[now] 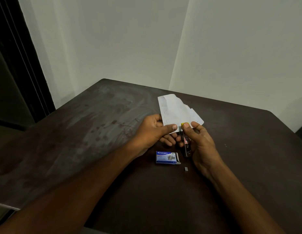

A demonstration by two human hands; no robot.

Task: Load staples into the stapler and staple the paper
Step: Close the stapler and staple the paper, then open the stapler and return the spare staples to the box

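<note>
My left hand (pixel 152 131) pinches the near edge of a white folded paper (pixel 177 110), held above the dark table. Several staples show in a row along the paper's left edge. My right hand (pixel 199 142) grips a small black stapler (pixel 186 144) with a yellow tip, its front end at the paper's near edge, thumb pressing on top. A blue staple box (pixel 166 157) lies open on the table just below my hands. A small strip of staples (pixel 186 169) lies to the right of the box.
The dark brown table (pixel 96 141) fills the view, with its far edge near a white wall corner. A loose bent staple (pixel 225 145) lies to the right, another (pixel 124 136) to the left. A dark door frame stands at far left.
</note>
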